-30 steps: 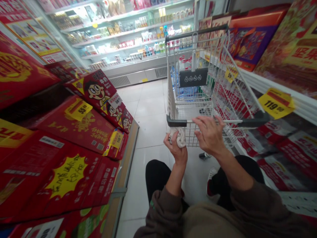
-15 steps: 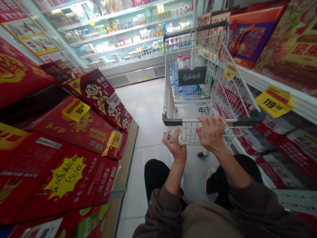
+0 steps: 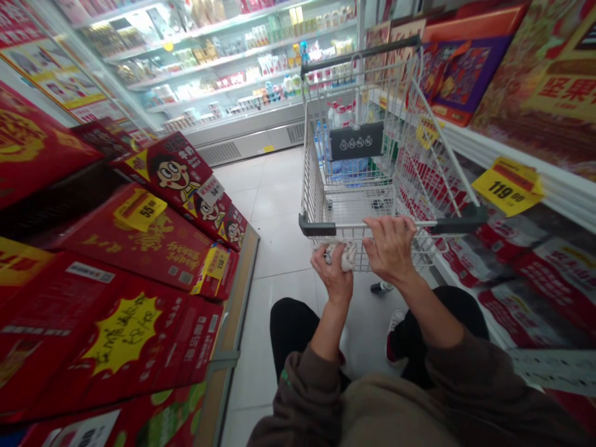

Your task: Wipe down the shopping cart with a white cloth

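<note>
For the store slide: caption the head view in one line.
Left hand clutches a crumpled white cloth while the right hand grips the cart handle, beside stacked red boxes.

At 9 o'clock you have red cartons point(image 3: 46, 347) with yellow starburst tags point(image 3: 123, 332) and black handwriting. At 2 o'clock a yellow price tag point(image 3: 507, 186) stands out against a white shelf edge point(image 3: 568, 202). At 6 o'clock your brown sleeves point(image 3: 302, 403) lead to your left hand point(image 3: 333, 279), on an off-white, grey-creased cloth point(image 3: 342, 256), and your right hand point(image 3: 388, 248), on a black-ended silver cart bar point(image 3: 459, 225).
</note>
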`<state>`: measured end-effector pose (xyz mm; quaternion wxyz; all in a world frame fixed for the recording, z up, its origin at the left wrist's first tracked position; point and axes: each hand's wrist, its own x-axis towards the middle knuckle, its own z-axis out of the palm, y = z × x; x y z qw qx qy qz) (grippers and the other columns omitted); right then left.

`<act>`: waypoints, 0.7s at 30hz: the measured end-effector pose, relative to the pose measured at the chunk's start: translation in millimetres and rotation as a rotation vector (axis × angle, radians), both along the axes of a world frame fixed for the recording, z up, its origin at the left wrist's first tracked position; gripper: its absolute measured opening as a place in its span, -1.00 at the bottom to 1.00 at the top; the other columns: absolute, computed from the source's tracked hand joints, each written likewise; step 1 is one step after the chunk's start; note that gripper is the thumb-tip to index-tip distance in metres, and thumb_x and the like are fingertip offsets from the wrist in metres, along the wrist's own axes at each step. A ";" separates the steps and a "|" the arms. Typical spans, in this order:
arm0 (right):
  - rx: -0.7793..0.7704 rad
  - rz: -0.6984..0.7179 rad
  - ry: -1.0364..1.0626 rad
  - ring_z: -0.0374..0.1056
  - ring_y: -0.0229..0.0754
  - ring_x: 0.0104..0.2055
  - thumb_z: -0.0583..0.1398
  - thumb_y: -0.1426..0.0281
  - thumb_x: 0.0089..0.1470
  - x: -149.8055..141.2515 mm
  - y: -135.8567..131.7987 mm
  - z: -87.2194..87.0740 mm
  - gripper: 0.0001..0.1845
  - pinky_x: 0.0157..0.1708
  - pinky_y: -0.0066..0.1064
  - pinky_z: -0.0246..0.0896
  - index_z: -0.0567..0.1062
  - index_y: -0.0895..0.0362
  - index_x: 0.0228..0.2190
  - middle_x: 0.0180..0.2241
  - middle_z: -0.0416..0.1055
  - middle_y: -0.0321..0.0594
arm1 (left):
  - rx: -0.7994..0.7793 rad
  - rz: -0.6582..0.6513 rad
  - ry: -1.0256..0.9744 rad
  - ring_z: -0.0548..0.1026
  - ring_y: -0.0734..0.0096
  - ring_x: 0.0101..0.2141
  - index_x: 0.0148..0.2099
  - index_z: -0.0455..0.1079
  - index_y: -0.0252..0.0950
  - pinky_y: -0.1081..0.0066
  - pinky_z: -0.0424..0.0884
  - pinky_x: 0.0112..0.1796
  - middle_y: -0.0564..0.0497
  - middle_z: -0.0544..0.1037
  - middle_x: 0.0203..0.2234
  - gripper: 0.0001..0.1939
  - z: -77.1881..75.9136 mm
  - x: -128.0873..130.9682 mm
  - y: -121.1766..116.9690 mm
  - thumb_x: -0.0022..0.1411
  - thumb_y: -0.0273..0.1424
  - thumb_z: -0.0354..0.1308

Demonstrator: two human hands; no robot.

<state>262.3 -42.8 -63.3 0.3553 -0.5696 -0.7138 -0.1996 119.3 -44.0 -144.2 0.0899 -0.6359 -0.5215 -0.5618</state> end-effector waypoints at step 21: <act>-0.050 0.123 -0.039 0.29 -0.06 0.04 -0.13 0.24 0.38 36.5 -7.0 11.3 -0.50 0.27 -0.10 -0.15 0.35 0.14 0.18 0.00 0.47 -0.10 | -0.220 -0.074 0.175 0.29 0.02 0.00 0.05 0.55 -0.16 0.02 0.33 0.04 -0.19 0.33 0.01 -0.46 -33.5 4.1 -11.4 0.06 -0.67 0.15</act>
